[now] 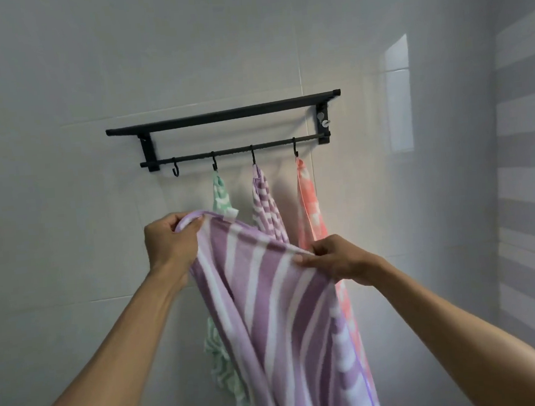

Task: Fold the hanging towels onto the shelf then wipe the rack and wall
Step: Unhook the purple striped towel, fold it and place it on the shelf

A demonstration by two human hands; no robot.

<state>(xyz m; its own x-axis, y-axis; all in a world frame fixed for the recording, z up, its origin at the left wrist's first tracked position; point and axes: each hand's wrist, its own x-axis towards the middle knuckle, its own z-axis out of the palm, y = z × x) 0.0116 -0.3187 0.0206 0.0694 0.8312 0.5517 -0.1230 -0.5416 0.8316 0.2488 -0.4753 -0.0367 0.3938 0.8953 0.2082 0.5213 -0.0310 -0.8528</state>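
A purple-and-white striped towel (277, 304) hangs down between my hands, off the rack. My left hand (170, 239) grips its upper left corner and my right hand (337, 258) pinches its top edge further right and lower. Behind it, the black wall rack (224, 115) has a top shelf bar and a lower rail with hooks. The leftmost hook (176, 171) is bare. A green patterned towel (220, 193), a second purple striped towel (264, 200) and a pink towel (308, 206) hang from the other three hooks.
The white tiled wall (69, 218) lies behind the rack. A side wall (527, 150) with grey and white stripes stands at the right. A bright reflection (398, 93) shows on the tiles right of the rack.
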